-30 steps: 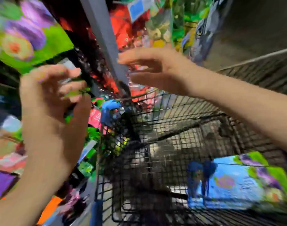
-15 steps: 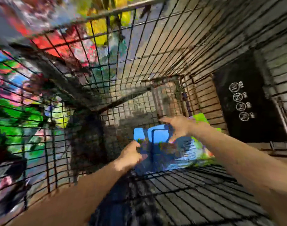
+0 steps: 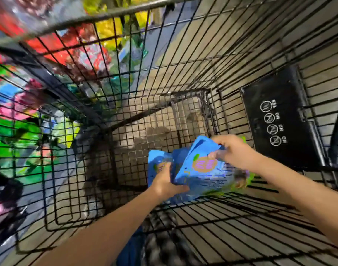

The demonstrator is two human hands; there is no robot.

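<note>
Both my hands reach down into a black wire shopping cart. My right hand pinches the top edge of a blue snack bag with an orange and purple logo, held tilted above the cart floor. A second blue bag lies just left of it and partly under it. My left hand rests on that second bag and against the lower edge of the first, fingers extended. A green and purple edge of a bag shows under my right wrist.
A black plastic child-seat flap with white warning icons stands on the cart's right wall. Through the left wall I see store shelves packed with colourful bags. The cart's wire floor beyond the bags is bare.
A second ago my hands were up at the shelf, the left one on a bag. They then dropped into the cart, and now my right hand has lifted the blue bag's top edge.
</note>
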